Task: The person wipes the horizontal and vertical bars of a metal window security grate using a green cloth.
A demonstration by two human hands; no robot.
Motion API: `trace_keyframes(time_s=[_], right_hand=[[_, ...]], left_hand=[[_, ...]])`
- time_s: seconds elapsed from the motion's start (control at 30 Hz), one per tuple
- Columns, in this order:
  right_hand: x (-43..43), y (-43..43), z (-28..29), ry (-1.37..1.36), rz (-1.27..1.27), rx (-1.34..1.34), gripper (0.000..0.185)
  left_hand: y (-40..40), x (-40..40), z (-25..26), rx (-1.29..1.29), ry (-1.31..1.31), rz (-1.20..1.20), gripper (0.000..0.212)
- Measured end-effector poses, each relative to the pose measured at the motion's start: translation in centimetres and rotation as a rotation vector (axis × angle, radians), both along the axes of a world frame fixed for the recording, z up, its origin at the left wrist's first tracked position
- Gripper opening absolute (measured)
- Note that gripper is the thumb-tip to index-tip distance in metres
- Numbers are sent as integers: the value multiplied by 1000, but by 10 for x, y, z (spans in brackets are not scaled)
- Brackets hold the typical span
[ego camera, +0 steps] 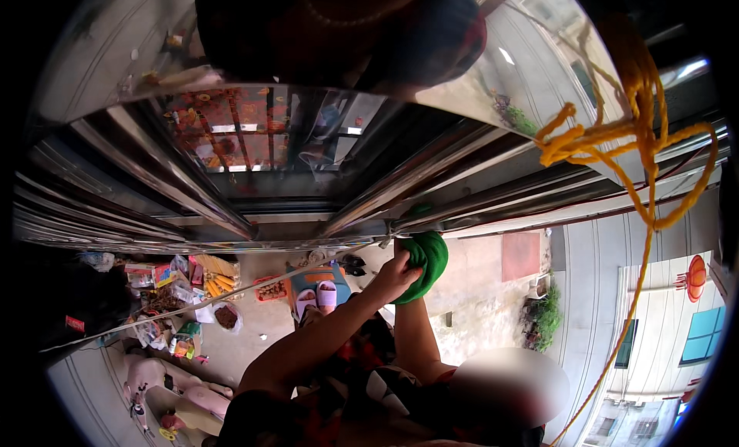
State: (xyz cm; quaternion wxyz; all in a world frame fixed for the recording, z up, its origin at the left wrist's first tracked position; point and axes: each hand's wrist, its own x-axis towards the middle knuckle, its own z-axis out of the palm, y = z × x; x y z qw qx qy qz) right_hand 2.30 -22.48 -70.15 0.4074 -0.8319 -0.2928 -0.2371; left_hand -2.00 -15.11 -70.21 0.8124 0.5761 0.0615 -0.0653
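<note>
My left hand [399, 275] grips a bunched green cloth [430, 265] in front of the metal window bars. My right forearm [417, 331] reaches up to the same cloth, which covers the right hand, so its fingers are hidden. Just beside the cloth, a pale cord [260, 284] is knotted to the lower rail [369, 230] and runs off to the left. Shiny upright bars [398, 184] stand before a dark window. Above them, a reflective panel [144, 60] mirrors a person's upper body.
My feet in lilac slippers [326, 295] are on a blue-grey platform [342, 280]. Left of it are a red basket [270, 290], a box with corn cobs [222, 282] and a pink scooter [159, 375]. Yellow rope [648, 175] hangs at right. Plants [544, 317] grow along the wall.
</note>
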Motion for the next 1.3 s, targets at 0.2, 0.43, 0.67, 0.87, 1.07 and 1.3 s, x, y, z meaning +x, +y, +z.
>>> trace_keyframes(time_s=[0.2, 0.43, 0.67, 0.87, 1.07, 1.3], right_hand=[[-1, 12, 10, -120, 81, -138, 37], [17, 7, -49, 1316, 652, 990, 39], [-36, 29, -11, 1365, 374, 1306, 25], [-39, 62, 69, 22, 478, -286, 49], [-44, 63, 22, 168, 341, -410, 43], [-32, 57, -51, 225, 273, -222, 45]], left_hand=[[31, -25, 5, -321, 169, -45, 20], [56, -48, 19, -307, 235, 130, 28], [50, -66, 2, -393, 171, 290, 29], [67, -81, 17, -268, 71, 279, 28], [79, -67, 5, -108, -1, 145, 30], [99, -69, 20, -48, -34, 19, 24]])
